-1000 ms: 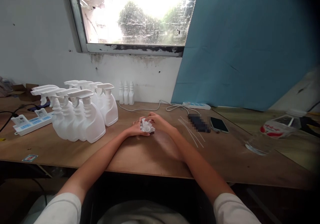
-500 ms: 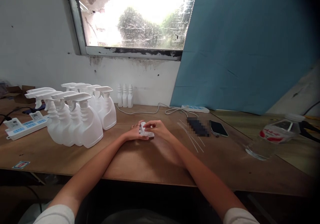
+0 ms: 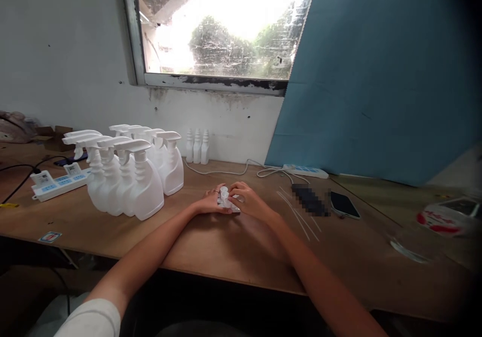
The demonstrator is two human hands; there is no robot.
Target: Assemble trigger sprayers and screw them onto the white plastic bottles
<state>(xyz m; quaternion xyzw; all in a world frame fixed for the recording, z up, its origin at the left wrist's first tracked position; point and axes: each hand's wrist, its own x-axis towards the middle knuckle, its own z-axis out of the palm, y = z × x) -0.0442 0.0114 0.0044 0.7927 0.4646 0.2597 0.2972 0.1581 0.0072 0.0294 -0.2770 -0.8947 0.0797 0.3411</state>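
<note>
My left hand is wrapped round a small white plastic piece just above the wooden table. My right hand is at the right side of the same piece, thumb and fingers pinched on it. The fingers hide much of the piece, so its full shape cannot be made out. To the left of my hands stand several white spray bottles with trigger heads on. Behind my hands, by the wall, are three slim white bottles without trigger heads.
Thin clear tubes, a dark blurred item and a phone lie on the right. Farther right is a large clear bottle. Power strips sit at the left and back, with a white cable along the wall.
The view has shifted, so the table things appear farther right. Both hands stay at the white piece, with the right fingers slightly changed in position.
</note>
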